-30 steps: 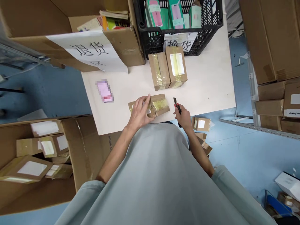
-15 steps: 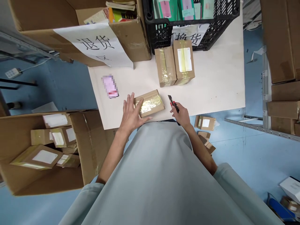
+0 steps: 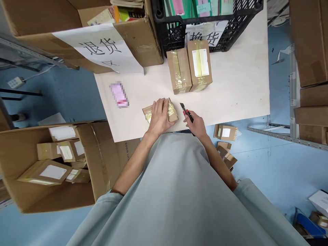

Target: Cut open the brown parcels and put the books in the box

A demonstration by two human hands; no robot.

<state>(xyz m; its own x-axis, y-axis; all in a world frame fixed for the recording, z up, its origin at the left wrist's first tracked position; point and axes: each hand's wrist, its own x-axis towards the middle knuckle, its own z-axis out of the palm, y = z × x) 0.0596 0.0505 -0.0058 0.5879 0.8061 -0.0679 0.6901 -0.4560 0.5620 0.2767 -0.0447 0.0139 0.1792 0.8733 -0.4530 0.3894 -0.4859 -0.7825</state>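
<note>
Taped ctn (image 3: 172, 111) lies under L hand (image 3: 159, 115) nr table's (image 3: 230, 92) near edge, long axis approx. parallel; L fingers & thumb clasp it. R hand (image 3: 196, 123), apart, just R of ctn, fist round cutter (image 3: 189, 115), blade twd far edge, leaning L.

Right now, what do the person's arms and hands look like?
The left hand and right hand are bare, with no gloves. Short, wide, pale grey-blue sleeves leave the forearms uncovered. I see no watch or bracelet.
</note>
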